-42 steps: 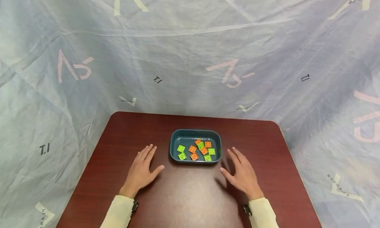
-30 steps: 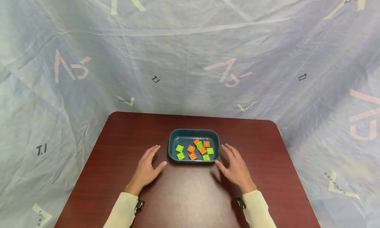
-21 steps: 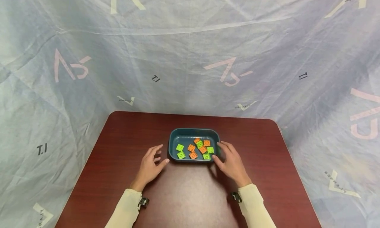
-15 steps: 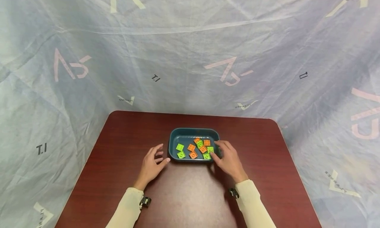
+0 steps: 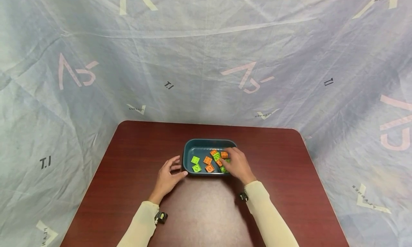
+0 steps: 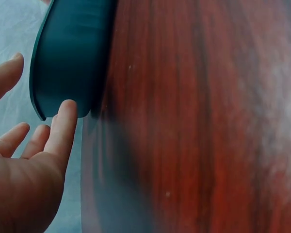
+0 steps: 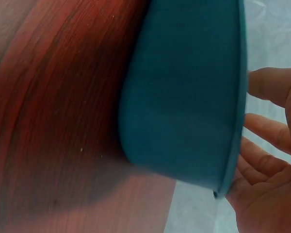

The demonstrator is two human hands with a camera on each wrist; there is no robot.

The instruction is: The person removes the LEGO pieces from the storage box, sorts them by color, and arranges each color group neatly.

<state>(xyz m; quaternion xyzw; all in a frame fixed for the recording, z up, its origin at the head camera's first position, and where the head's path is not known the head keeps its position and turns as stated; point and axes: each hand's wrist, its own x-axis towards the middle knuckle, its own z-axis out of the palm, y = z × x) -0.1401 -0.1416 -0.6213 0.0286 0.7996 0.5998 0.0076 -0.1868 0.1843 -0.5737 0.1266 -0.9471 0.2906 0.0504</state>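
Note:
A dark teal tray (image 5: 209,143) holds several small square toy bricks, among them a lime green brick (image 5: 195,160) and an orange brick (image 5: 207,160). My right hand (image 5: 239,165) reaches over the tray's right end, thumb and fingers apart above an orange brick (image 5: 224,154). It partly covers the green bricks there. In the right wrist view the tray wall (image 7: 184,97) hides some fingertips, and nothing is seen held. Beside the tray's left end is my left hand (image 5: 167,177), its fingers loosely bent and holding nothing. Its thumb is close to the tray's front left corner.
The tray stands on a dark red wooden table (image 5: 206,211), towards the back edge. A grey-white printed sheet (image 5: 206,61) hangs behind and at both sides of the table. Dark bands with devices sit on both wrists.
My right hand has moved left from beside the tray to over its right-end bricks. My left hand has come in nearer the tray's left side. The bricks appear unmoved.

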